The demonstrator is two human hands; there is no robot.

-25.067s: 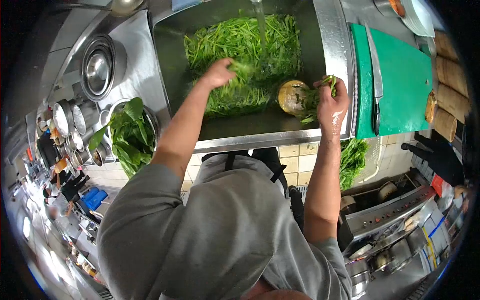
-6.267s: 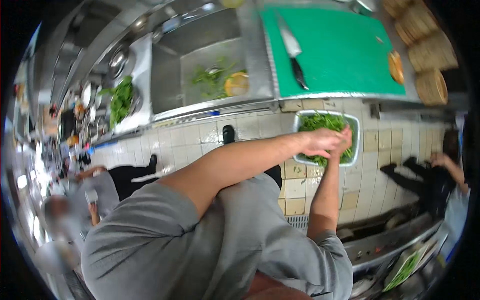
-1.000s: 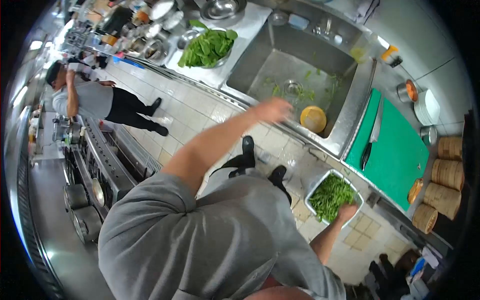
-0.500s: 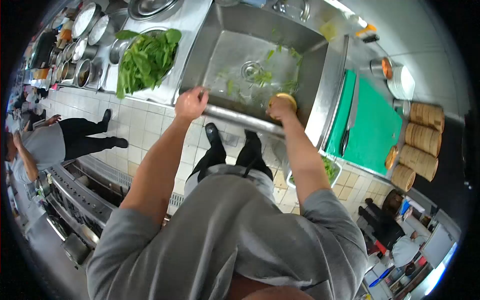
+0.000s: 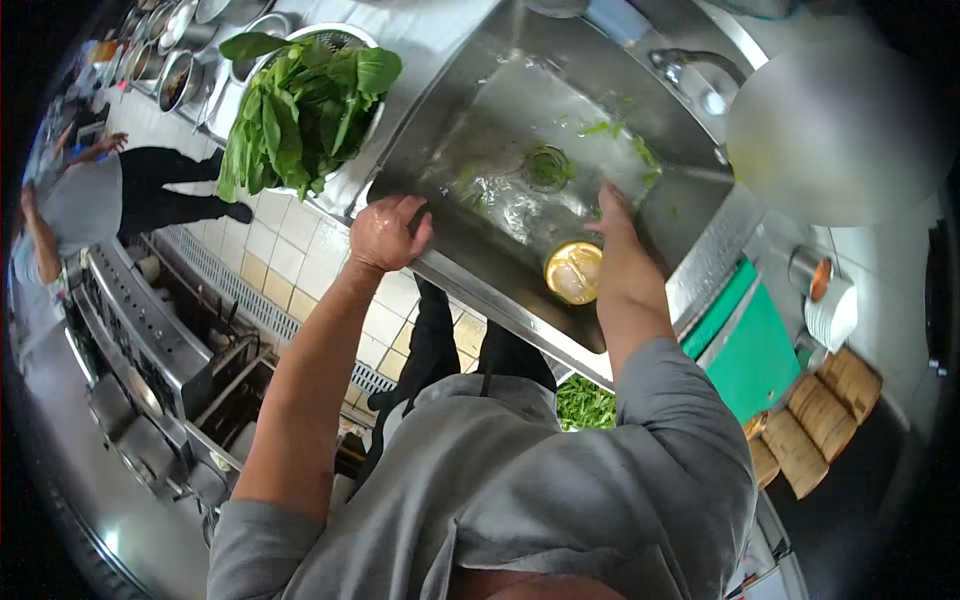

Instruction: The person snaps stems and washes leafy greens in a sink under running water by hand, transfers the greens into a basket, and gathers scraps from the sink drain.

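My left hand [image 5: 388, 232] rests on the sink's front rim [image 5: 490, 300], its fingers curled over the edge. Inside the metal sink, my right hand [image 5: 611, 207] reaches over shallow water with its fingers stretched out, holding nothing that I can see. A round yellow container [image 5: 574, 272] stands in the sink beside my right wrist. Green leaf scraps [image 5: 548, 167] lie around the drain, and others [image 5: 645, 152] lie near the far right wall.
Left of the sink, leafy greens [image 5: 300, 115] fill a colander. To the right are a green cutting board [image 5: 755, 350] and bamboo steamers [image 5: 822, 415]. Cut greens [image 5: 585, 403] show below the sink's front. A person [image 5: 90, 200] stands at far left. A blurred round shape covers the upper right.
My right hand has moved from the yellow container farther into the sink, and its fingers have opened. Water now spreads over the sink bottom. My left hand stays at the rim; the view has turned.
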